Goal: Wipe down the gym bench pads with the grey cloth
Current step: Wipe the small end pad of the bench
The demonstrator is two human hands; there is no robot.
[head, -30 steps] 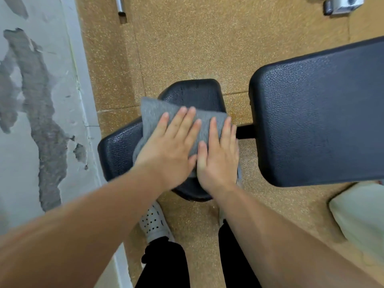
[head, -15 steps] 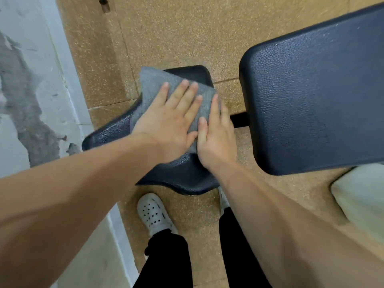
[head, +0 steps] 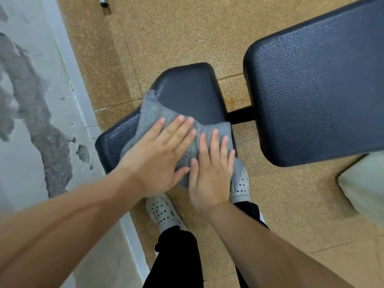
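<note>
The grey cloth (head: pixel 154 113) lies rumpled on the small black seat pad (head: pixel 187 90), trailing over the pad's near right edge. My left hand (head: pixel 158 156) presses flat on the cloth's middle with fingers spread. Beside it, thumb touching thumb, my right hand (head: pixel 209 175) presses the cloth's right part at the near edge of the pad. The large black back pad (head: pixel 311 80) sits to the right, joined to the seat by a black frame bar (head: pixel 241 115). Neither hand touches the back pad.
A peeling grey wall (head: pixel 31 100) runs close along the left. Speckled tan floor (head: pixel 187 28) surrounds the bench. A metal tube end (head: pixel 103 2) shows at the top. A pale cushion-like object (head: pixel 363 183) sits at the right edge. My white shoes (head: pixel 162 210) stand below the seat.
Both hands pushed the cloth toward the far end of the seat pad, then dragged it back to the near edge, where it now bunches and hangs over.
</note>
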